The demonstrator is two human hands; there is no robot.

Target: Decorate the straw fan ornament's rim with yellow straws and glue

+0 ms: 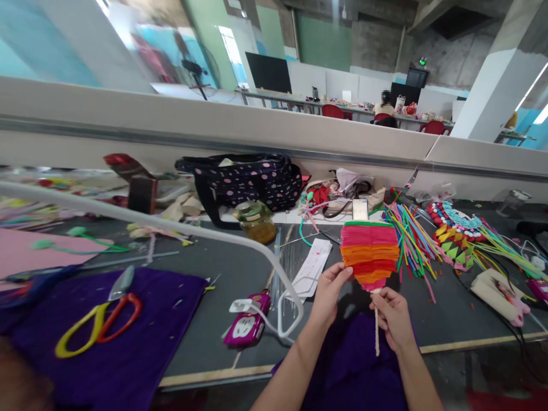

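A striped fan-shaped piece (369, 251) in pink, orange and red, with a green top edge, is held up before me over the table's front edge. Its left side is pinched between the thumb and fingers of my left hand (329, 294). Lower down, my right hand (390, 314) grips the thin pale stick (377, 337) where it meets the piece's narrow end. Behind it, to the right, lies a heap of coloured pipe cleaners (413, 245). A white paper strip with marks (311, 268) rests left of the piece.
Scissors with yellow and red handles (105, 317) lie on purple cloth (171, 308) at the left. A white cable-like arm (214, 233) crosses the table near a purple device (248, 325). A jar (257, 222) and dark patterned bag (252, 182) stand behind.
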